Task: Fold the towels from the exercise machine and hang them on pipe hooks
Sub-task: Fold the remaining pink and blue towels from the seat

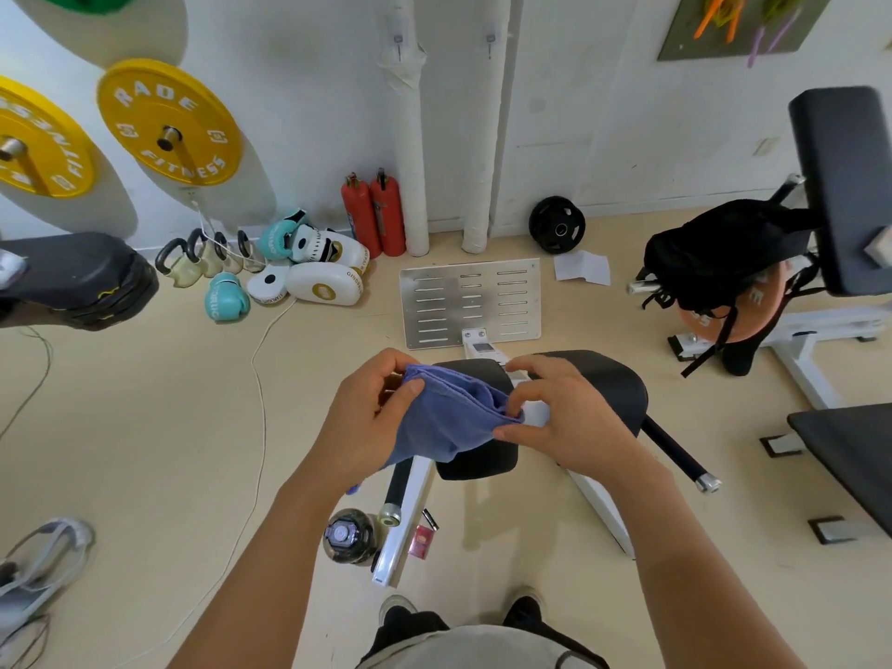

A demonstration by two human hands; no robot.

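Note:
A blue towel (444, 417) hangs folded between both hands, above the black seat pads (482, 458) of the white exercise machine (470, 301). My left hand (371, 412) grips its left edge, thumb over the top. My right hand (564, 417) pinches the right edge with curled fingers. Two white wrapped pipes (410, 137) stand against the far wall, each with a small hook (398, 41) near the top; the second hook (490, 41) is on the right pipe. Both hooks look bare.
Two red fire extinguishers (374, 214), boxing gloves and pads (309, 263) and kettlebells (202, 255) line the wall. A water bottle (348, 535) stands by my feet. A bench with a black bag (724, 253) is at the right. Yellow weight plates (169, 120) hang left.

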